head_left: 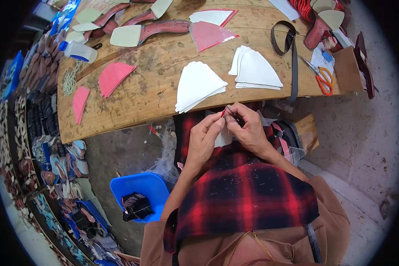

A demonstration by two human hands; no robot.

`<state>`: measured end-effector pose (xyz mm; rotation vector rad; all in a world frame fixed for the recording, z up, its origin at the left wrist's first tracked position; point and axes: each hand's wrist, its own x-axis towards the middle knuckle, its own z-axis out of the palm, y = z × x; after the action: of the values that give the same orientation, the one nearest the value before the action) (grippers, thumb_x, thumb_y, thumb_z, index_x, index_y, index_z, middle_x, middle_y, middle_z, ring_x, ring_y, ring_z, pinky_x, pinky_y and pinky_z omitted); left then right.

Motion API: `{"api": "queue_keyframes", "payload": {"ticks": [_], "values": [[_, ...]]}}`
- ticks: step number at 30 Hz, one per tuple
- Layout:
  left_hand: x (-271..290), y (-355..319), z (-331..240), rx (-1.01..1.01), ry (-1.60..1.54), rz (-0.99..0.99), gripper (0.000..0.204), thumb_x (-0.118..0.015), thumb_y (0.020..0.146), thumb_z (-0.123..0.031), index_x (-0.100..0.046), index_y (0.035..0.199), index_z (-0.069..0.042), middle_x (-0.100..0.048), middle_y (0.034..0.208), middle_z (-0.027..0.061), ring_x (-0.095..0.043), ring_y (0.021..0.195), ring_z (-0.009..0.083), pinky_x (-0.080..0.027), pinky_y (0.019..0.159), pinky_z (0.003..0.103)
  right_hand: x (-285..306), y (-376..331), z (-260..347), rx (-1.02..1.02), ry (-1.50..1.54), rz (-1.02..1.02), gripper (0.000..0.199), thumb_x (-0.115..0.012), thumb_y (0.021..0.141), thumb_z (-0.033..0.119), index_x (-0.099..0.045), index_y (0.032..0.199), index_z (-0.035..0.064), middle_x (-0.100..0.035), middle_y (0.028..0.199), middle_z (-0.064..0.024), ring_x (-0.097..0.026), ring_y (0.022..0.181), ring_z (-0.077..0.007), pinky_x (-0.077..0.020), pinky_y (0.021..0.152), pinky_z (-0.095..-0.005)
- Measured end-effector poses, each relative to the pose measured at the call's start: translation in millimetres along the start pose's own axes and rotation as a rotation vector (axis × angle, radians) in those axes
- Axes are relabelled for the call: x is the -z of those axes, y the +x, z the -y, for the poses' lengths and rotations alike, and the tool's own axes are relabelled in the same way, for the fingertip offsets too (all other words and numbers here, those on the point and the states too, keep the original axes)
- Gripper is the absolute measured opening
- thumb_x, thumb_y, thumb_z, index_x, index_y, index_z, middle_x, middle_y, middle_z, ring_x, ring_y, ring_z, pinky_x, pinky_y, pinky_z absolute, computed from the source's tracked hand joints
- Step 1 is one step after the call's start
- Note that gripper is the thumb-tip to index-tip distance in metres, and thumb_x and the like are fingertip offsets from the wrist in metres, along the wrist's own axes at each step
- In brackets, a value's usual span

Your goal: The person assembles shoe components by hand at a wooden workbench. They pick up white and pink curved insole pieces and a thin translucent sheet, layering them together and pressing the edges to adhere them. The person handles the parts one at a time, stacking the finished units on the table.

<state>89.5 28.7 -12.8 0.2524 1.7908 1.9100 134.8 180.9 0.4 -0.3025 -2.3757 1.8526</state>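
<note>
My left hand (205,135) and my right hand (248,127) meet just off the table's near edge, above my lap. Between their thumbs and fingertips they pinch a small red piece (224,113), thin and partly covered by the fingers. Below it, between the hands, shows a white sheet-like piece (223,136); whether the two are joined I cannot tell. Closest to the hands on the table lies a fanned stack of white cut pieces (199,86), with a second white stack (256,68) to its right.
The wooden table (150,99) carries pink cut pieces (114,79), shoe-shaped forms (164,29), a white bottle (80,51), a black strap (294,66) and orange-handled scissors (325,82). A blue bin (157,188) holding black pieces stands on the floor at left, near crowded shelves (40,115).
</note>
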Motion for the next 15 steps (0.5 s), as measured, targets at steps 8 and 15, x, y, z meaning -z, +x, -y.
{"api": "queue_keyframes", "payload": {"ticks": [8,15], "values": [[2.9,4.8,7.6,0.089,-0.048,-0.085,0.024,-0.056,0.097,-0.017,-0.068,0.105,0.003,-0.068,0.086,0.0026,-0.058,0.076,0.0057,-0.046,0.066,0.022,-7.7,-4.7,-3.0,0.218,-0.187,-0.049,0.018,-0.065,0.078,0.004,-0.059,0.094,-0.0003,-0.059,0.081,-0.0119,-0.061,0.07,-0.0262,-0.047,0.061,-0.0335],[-8.9,0.6,-3.0,-0.115,0.224,-0.18,0.024,-0.057,0.095,-0.011,-0.065,0.112,0.004,-0.07,0.081,0.011,-0.064,0.076,0.0093,-0.052,0.068,0.028,-8.3,-3.3,-3.7,-0.166,0.169,-0.062,0.02,-0.066,0.092,0.017,-0.06,0.097,-0.0012,-0.064,0.079,-0.0035,-0.057,0.071,-0.0062,-0.0474,0.061,-0.0264]]}}
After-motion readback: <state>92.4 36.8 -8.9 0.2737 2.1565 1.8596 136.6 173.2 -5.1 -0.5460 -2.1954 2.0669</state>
